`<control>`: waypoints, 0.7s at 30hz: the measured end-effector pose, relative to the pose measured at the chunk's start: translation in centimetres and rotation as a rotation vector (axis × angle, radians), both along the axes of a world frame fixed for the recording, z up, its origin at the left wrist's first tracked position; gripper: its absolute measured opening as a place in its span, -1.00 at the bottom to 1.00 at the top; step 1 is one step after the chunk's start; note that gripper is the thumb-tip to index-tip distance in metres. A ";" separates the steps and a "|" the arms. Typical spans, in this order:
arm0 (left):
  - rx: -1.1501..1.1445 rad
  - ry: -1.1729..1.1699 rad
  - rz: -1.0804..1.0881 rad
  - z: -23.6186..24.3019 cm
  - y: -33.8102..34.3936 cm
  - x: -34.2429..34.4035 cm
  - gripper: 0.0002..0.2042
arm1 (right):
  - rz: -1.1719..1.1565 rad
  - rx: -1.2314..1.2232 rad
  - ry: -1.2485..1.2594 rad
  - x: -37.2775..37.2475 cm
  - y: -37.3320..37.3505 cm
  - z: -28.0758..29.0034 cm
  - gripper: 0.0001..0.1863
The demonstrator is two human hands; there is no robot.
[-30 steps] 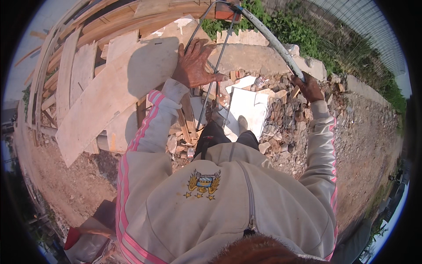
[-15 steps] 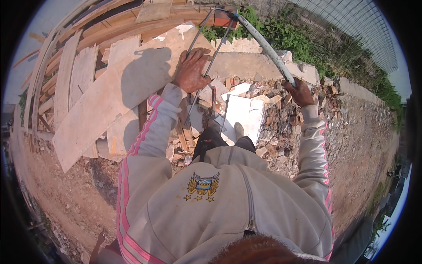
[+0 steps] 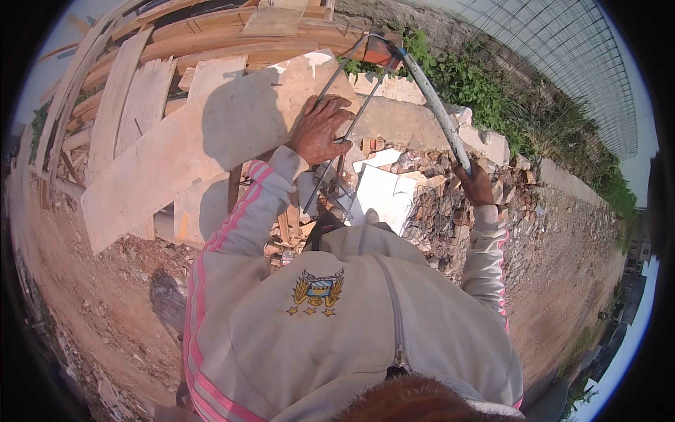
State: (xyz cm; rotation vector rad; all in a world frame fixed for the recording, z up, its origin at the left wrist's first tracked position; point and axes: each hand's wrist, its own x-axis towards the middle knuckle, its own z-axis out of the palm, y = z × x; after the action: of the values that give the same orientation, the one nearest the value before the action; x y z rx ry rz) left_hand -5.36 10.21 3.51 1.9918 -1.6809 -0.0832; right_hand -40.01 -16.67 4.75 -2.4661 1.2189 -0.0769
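My left hand (image 3: 320,130) is closed around a thin bent steel rod (image 3: 371,91), its fingers and thumb at the rod's two legs. Part of the rod is hidden behind the palm. My right hand (image 3: 476,184) grips the lower end of a long whitish metal pipe (image 3: 434,98). The pipe's far end meets the rod's bend beside a red brick (image 3: 378,50). Under my left hand lies the edge of a wide plywood board (image 3: 176,144), which slants down to the left.
Stacked timber planks (image 3: 190,36) fill the far left. Broken bricks and rubble (image 3: 439,225) lie below my hands, with a white sheet (image 3: 383,193) among them. Green weeds (image 3: 485,77) and a wire mesh fence (image 3: 576,63) stand at the far right.
Both hands still hold the rod and the pipe. The whole view has shifted a little, with the board, the rod and my left hand now lower and further right in the picture.
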 end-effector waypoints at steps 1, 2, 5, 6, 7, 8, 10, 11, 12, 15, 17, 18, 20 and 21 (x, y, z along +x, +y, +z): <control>0.006 0.001 0.010 0.2 -0.1 0.0 -0.43 | 0.003 0.018 -0.017 0.1 -0.1 -0.1 -0.40; 0.012 0.002 0.018 0.3 -0.3 0.0 -0.43 | 0.005 0.037 -0.033 0.0 -0.2 0.0 -0.40; -0.024 0.054 0.116 0.1 -1.8 0.2 -0.42 | 0.029 0.055 -0.063 0.2 0.0 0.8 -0.39; -0.030 0.082 0.167 0.2 -2.2 0.7 -0.41 | 0.040 0.075 -0.083 0.3 -0.1 0.9 -0.39; -0.038 0.106 0.209 0.4 -3.0 1.4 -0.40 | 0.037 0.084 -0.098 0.4 -0.2 0.9 -0.40; -0.046 0.131 0.251 0.5 -3.8 1.9 -0.39 | 0.044 0.092 -0.086 0.4 -0.1 0.9 -0.40; 0.024 0.072 0.348 1.0 -5.6 1.9 -0.22 | 0.062 0.106 -0.064 0.3 -0.1 1.2 -0.41; 0.085 0.037 0.392 1.6 -6.9 1.5 -0.15 | 0.026 0.132 -0.101 0.1 -0.3 0.5 -0.44; 0.146 0.002 0.438 2.2 -8.2 1.0 -0.09 | 0.028 0.118 -0.108 -0.2 -0.5 0.2 -0.45; 0.286 -0.116 0.556 1.9 -12.1 0.0 0.14 | 0.064 0.079 -0.104 -0.5 -1.8 -1.3 -0.47; 0.323 -0.159 0.633 1.4 -13.8 -0.2 0.09 | 0.072 0.120 -0.125 -0.2 -1.9 -1.1 -0.48; 0.359 -0.163 0.649 1.3 -14.5 0.1 0.08 | 0.079 0.140 -0.135 -0.2 -2.2 -1.1 -0.48; 0.425 -0.168 0.676 2.0 -15.9 0.0 0.04 | 0.087 0.155 -0.223 -0.9 -3.2 -2.1 -0.51; 0.395 -0.143 0.692 2.3 -15.9 0.0 0.00 | 0.103 0.205 -0.266 -0.9 -3.5 -1.9 -0.53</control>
State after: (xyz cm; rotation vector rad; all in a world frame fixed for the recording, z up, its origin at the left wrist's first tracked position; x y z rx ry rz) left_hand -5.37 -5.73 5.77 2.8300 -1.0114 -0.0235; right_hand -40.96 -20.18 2.85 -2.2510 0.9379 -0.2314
